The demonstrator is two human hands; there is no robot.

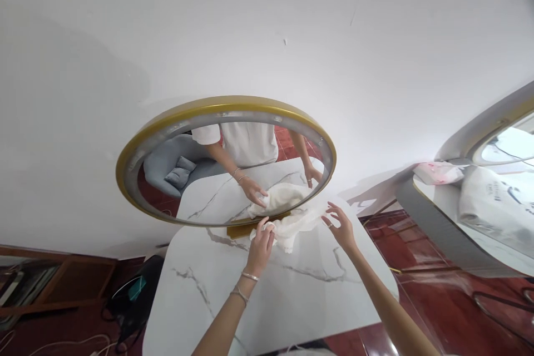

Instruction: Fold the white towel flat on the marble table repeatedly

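Observation:
A crumpled white cloth [294, 226] lies on the marble-patterned table [311, 297], just in front of the mirror's gold base [240, 230]. At the cloth's left end, my left hand [262, 246] has its fingers bent round a bit of the fabric. My right hand [341, 228], with a ring on one finger, is raised at the cloth's right end. Its fingers are apart and hold nothing. The oval mirror [225, 104] with a gold rim stands above the cloth and reflects both hands and the cloth.
To the right, a second table [434, 192] bears a tissue pack [439, 172] and a white printed bag [492, 200] beside another mirror [496, 122]. A black bag [139, 295] and cables lie at the left. A wooden cabinet [75, 281] stands by the wall.

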